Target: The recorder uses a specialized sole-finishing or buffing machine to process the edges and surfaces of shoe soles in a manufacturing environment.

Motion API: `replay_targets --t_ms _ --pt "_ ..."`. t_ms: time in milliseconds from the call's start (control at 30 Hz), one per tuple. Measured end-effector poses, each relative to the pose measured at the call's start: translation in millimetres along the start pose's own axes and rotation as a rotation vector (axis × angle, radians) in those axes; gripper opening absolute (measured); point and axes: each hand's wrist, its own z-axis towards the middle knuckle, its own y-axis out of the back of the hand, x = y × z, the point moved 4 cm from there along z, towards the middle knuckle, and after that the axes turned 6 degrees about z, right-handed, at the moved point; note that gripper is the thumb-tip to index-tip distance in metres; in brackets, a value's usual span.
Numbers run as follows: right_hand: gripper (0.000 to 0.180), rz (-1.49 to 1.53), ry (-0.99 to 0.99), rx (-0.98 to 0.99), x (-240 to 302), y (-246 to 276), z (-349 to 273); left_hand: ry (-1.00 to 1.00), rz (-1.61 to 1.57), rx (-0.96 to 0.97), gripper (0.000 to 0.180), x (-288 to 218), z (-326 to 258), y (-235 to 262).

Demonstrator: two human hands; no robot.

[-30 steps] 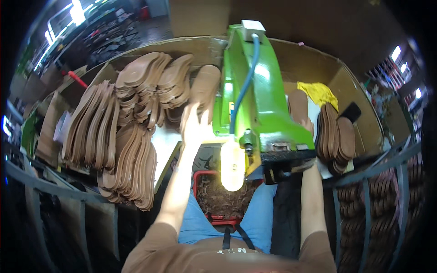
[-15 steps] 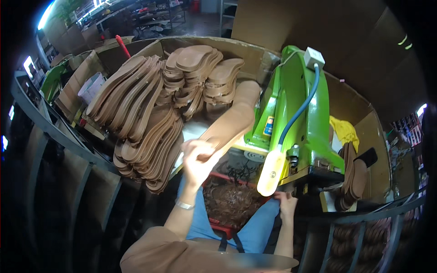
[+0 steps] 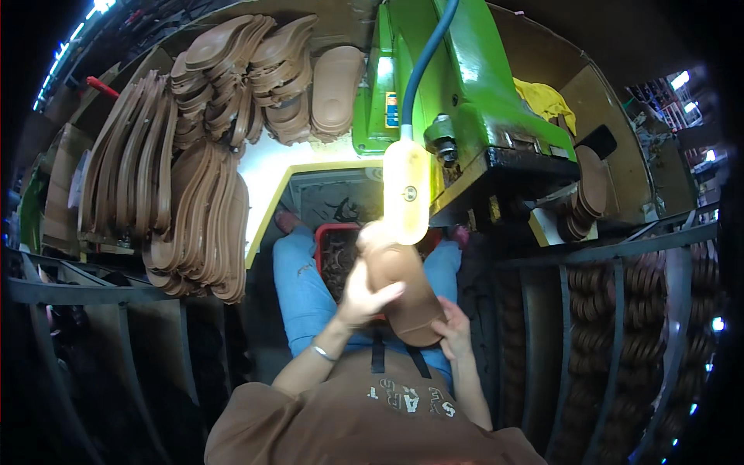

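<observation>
Between both hands, above my lap, is a brown shoe sole (image 3: 404, 291) with a molded footbed surface. My left hand (image 3: 366, 291) grips its upper left side, thumb laid across the face. At its lower right end, my right hand (image 3: 456, 329) pinches the edge with bent fingers. Just above the sole hangs a lit lamp with a yellow-white casing (image 3: 406, 194) on a blue flexible neck. The green machine (image 3: 480, 85) stands beyond, its dark metal working end to the right of the lamp.
Several stacks of brown soles (image 3: 201, 217) crowd the left of the white tabletop (image 3: 267, 167). One sole (image 3: 337, 89) lies beside the machine. A red bin (image 3: 329, 234) of brown scraps sits between my knees. Right are a few more soles (image 3: 590, 186), a yellow cloth (image 3: 546, 101) and metal rails (image 3: 620, 252).
My left hand has brought the sole from beside the machine down toward my body. My right hand has come from below the lamp onto the sole's lower end. The view has tilted downward.
</observation>
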Motion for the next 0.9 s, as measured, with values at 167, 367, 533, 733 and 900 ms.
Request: replay_targets --t_ms 167,367,533,733,900 --pt "0.047 0.008 -0.082 -0.002 -41 3 -32 0.073 0.314 0.276 0.039 -22 25 -65" --pt "0.037 -0.307 -0.080 0.139 -35 -25 -24 -0.055 0.445 0.107 0.032 -39 40 -43" --pt "0.049 -0.149 0.014 -0.010 10 12 -45 0.001 0.192 0.042 0.034 -30 26 -36" --pt "0.039 -0.071 0.390 -0.176 119 38 -15 -0.022 0.282 0.077 0.029 -35 36 -37" --pt "0.034 -0.120 0.502 -0.110 193 8 43 -0.113 0.269 0.067 0.021 -25 41 -25"
